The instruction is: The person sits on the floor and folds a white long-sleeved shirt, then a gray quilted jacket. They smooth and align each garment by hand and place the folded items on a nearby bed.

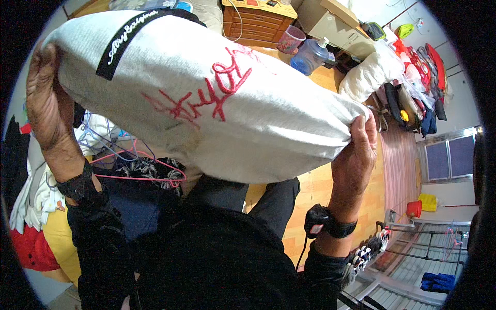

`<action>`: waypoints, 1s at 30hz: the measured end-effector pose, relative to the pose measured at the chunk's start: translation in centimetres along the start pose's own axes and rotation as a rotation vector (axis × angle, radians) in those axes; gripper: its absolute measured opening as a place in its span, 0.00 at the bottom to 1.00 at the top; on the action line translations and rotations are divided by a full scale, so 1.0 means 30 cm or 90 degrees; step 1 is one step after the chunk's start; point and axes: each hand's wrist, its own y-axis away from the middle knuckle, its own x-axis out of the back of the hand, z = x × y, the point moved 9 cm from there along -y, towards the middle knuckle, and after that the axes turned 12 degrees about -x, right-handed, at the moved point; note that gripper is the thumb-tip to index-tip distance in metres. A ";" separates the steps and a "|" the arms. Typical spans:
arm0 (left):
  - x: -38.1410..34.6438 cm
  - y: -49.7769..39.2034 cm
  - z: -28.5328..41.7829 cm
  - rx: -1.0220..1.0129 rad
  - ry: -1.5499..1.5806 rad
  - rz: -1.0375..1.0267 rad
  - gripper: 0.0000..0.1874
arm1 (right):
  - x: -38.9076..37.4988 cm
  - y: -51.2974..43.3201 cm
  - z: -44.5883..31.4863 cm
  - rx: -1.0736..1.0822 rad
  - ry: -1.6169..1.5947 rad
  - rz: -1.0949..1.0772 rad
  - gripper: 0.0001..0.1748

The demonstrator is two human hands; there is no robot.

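Observation:
A light grey garment is stretched between my two hands, high in front of me. It bears red stitched lettering and a black strip with white writing. My left hand grips its left end, the thumb showing over the cloth. At the other end, my right hand pinches a gathered bunch of the fabric between thumb and fingers. Each wrist has a black strap. Below the cloth, by my left forearm, lie a pink hanger, several blue and purple hangers and a dark patterned cloth.
Piled clothes lie along the left. Ahead stand a wooden drawer cabinet, a pink bin and a blue water jug. A white bag and heaped clothes are at the right. Shoes stand near a metal rack.

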 end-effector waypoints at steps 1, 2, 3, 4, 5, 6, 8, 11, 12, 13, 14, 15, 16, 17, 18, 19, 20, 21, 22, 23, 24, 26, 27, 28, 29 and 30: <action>0.013 0.014 -0.024 0.040 -0.035 0.021 0.14 | 0.002 -0.006 0.018 -0.013 0.019 -0.011 0.10; -0.038 0.020 -0.051 0.032 -0.065 -0.081 0.15 | 0.006 -0.022 0.048 -0.025 0.038 -0.023 0.10; -0.052 0.034 -0.121 0.078 -0.107 -0.094 0.15 | 0.009 -0.039 0.085 -0.036 0.051 -0.046 0.10; -0.109 0.068 -0.181 0.063 -0.106 -0.175 0.13 | 0.042 -0.058 0.153 -0.098 0.128 -0.006 0.09; -0.153 0.114 -0.254 0.077 -0.112 -0.241 0.09 | 0.066 -0.072 0.229 -0.123 0.103 0.017 0.09; -0.183 0.131 -0.360 0.130 -0.236 -0.332 0.08 | 0.113 -0.068 0.311 -0.187 0.087 0.070 0.09; -0.181 0.227 -0.507 0.141 -0.396 -0.285 0.10 | 0.171 -0.047 0.451 -0.247 0.082 0.112 0.11; -0.203 0.406 -0.583 0.059 -0.692 -0.472 0.17 | 0.222 0.020 0.595 -0.323 0.102 0.117 0.12; -0.221 0.463 -0.564 -0.022 -0.704 -0.496 0.20 | 0.227 0.033 0.620 -0.328 0.118 0.113 0.12; -0.236 0.521 -0.544 -0.066 -0.630 -0.485 0.20 | 0.222 0.038 0.646 -0.351 0.143 0.089 0.11; -0.250 0.585 -0.544 -0.062 -0.558 -0.492 0.19 | 0.224 0.046 0.661 -0.361 0.145 0.093 0.11; -0.231 0.679 -0.609 0.128 -0.495 -0.551 0.15 | 0.209 0.046 0.671 -0.359 0.137 0.066 0.11; -0.251 0.763 -0.619 0.180 -0.398 -0.609 0.09 | 0.211 0.046 0.685 -0.384 0.148 0.076 0.11; -0.280 0.854 -0.621 0.178 -0.358 -0.772 0.11 | 0.211 0.045 0.691 -0.390 0.158 0.088 0.12; -0.277 0.947 -0.630 0.241 -0.317 -0.898 0.12 | 0.206 0.043 0.696 -0.393 0.164 0.090 0.12; -0.257 1.018 -0.642 0.294 -0.361 -0.961 0.11 | 0.201 0.040 0.700 -0.397 0.166 0.090 0.12; -0.247 1.050 -0.643 0.273 -0.399 -1.001 0.11 | 0.197 0.036 0.702 -0.396 0.167 0.090 0.12; -0.230 1.080 -0.643 0.260 -0.438 -1.054 0.11 | 0.195 0.035 0.703 -0.397 0.164 0.091 0.12; -0.211 1.092 -0.637 0.246 -0.464 -1.071 0.10 | 0.197 0.036 0.704 -0.402 0.158 0.098 0.13; -0.188 1.104 -0.630 0.241 -0.492 -1.100 0.10 | 0.194 0.033 0.697 -0.388 0.147 0.098 0.13; -0.170 1.118 -0.622 0.237 -0.520 -1.129 0.10 | 0.193 0.032 0.689 -0.381 0.133 0.100 0.13; -0.162 1.127 -0.599 0.251 -0.502 -1.117 0.09 | 0.190 0.030 0.676 -0.382 0.091 0.109 0.12; -0.166 1.132 -0.589 0.256 -0.491 -1.112 0.09 | 0.175 0.024 0.663 -0.368 0.076 0.090 0.11; -0.198 1.121 -0.568 0.237 -0.420 -1.048 0.10 | 0.163 0.020 0.652 -0.359 0.066 0.083 0.11; -0.215 1.124 -0.568 0.257 -0.385 -1.018 0.09 | 0.150 0.014 0.642 -0.348 0.056 0.076 0.11; -0.239 1.131 -0.572 0.276 -0.349 -0.988 0.09 | 0.131 0.009 0.629 -0.334 0.047 0.051 0.11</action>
